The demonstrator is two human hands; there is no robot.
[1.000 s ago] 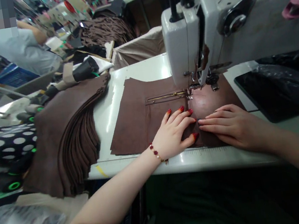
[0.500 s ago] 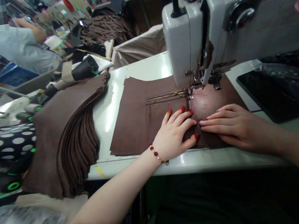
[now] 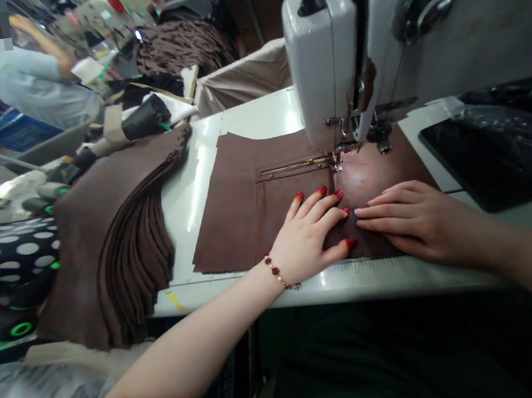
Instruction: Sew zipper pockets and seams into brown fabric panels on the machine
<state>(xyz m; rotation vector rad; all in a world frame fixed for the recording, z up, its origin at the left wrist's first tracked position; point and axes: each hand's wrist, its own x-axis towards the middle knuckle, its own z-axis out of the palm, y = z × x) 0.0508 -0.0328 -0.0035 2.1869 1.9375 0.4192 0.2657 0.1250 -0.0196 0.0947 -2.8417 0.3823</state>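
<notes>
A brown leather-like panel (image 3: pixel 228 212) lies flat beneath the head of a sewing machine (image 3: pixel 325 62). Set into it is a brass-toothed zipper (image 3: pixel 294 166), whose right end reaches the presser foot (image 3: pixel 337 162). My left hand (image 3: pixel 309 232) rests on the panel below the zipper, fingers spread and palm down. To its right, my right hand (image 3: pixel 415 219) lies flat on the same panel with its fingers stretched out side by side. A small dark piece (image 3: pixel 353 215) sits at the right fingertips; what it is I cannot tell.
A fanned stack of brown panels (image 3: pixel 120 235) hangs over the table's left side. Right of the machine lie a dark flat phone-like slab (image 3: pixel 477 165) and clear plastic wrapping (image 3: pixel 522 131). Another person (image 3: pixel 25 82) is at the back left. A cloth-lined bin (image 3: pixel 242 81) stands behind the table.
The whole view has shifted slightly. Both hands stay on the panel in nearly the same places, and the small dark piece shows more clearly between them. The other person's arm at the back has risen.
</notes>
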